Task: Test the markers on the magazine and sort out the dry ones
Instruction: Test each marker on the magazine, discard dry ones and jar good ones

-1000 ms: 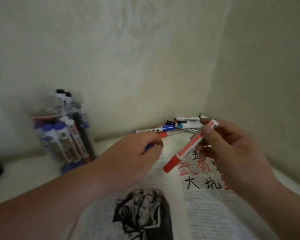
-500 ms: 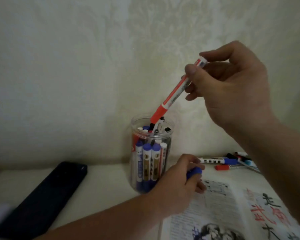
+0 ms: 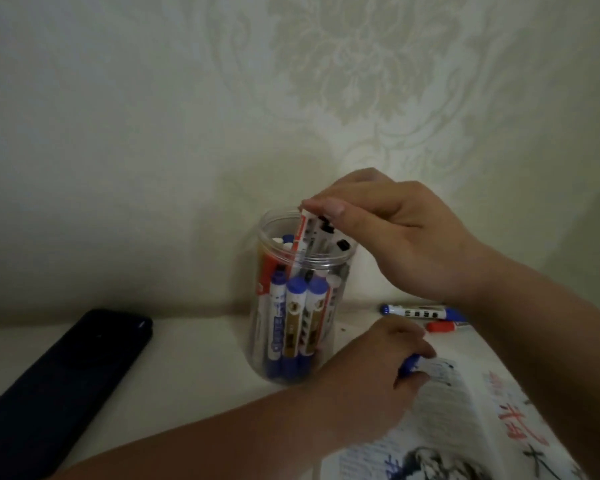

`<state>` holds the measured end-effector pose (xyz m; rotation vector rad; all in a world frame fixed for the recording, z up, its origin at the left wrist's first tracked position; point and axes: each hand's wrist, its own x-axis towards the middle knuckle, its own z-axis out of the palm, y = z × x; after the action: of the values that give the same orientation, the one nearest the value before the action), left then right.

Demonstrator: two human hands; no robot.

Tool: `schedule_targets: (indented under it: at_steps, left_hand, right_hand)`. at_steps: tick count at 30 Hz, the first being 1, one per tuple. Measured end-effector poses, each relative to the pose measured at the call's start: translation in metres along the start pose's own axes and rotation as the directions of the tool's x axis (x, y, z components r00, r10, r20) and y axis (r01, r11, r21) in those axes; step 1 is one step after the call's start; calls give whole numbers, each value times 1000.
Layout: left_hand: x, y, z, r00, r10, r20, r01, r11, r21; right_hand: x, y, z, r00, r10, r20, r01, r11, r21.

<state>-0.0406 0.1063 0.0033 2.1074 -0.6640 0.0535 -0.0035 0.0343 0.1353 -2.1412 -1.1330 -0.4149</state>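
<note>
Now the right hand (image 3: pixel 395 237) pinches the top of a red marker (image 3: pixel 301 237), standing nearly upright inside the clear jar (image 3: pixel 264 233) among other markers (image 3: pixel 293 317). Right of the jar, the left hand (image 3: pixel 368 372) grips what looks like a blue marker (image 3: pixel 409 364) over the open magazine (image 3: pixel 465 420).

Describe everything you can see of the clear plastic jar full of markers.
The clear, round plastic jar stands upright and lidless on the pale table by the wall, packed with upright blue, red and black markers. The right hand above its mouth pinches a red-and-white marker that reaches partly inside.
</note>
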Motion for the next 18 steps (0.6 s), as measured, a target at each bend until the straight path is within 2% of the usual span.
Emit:
schedule_targets:
  at_steps: [3, 4, 6, 8, 10, 12, 15, 18]
  left_hand:
    - [-1, -7, 3, 999, -32, -24, 31, 999, -35]
    - [-1, -7, 5, 999, -33, -25, 31, 997, -74]
    - [-2, -8, 8, 999, -37, -35, 34, 995, -97]
    - [-2, -9, 10, 997, -56, -57, 50, 992, -113]
    - [-3, -7, 11, 994, -74, -75, 60, 983, -175]
    - [-3, -3, 11, 991, -80, -111, 55, 976, -211]
    - [-4, 4, 12, 975, -118, -190, 65, 963, -262]
    - [-2, 9, 12, 955, -161, -247, 89, 956, -279]
  right_hand:
    - [-1, -3, -15, 992, 45, 114, -39, 998, -58]
    - [-3, 2, -23, 991, 80, 107, -75, 996, -53]
    - [-14, 18, -46, 977, 214, -18, -213, 976, 51]
    - [-33, 41, -69, 914, 370, -168, -360, 929, 88]
    - [-60, 65, -87, 824, 523, -220, -542, 840, -33]
    - [-90, 91, -95, 751, 620, -227, -660, 711, -242]
    - [-126, 128, -95, 653, 733, -190, -728, 538, -424]
    - [-142, 147, -99, 613, 778, -140, -714, 470, -519]
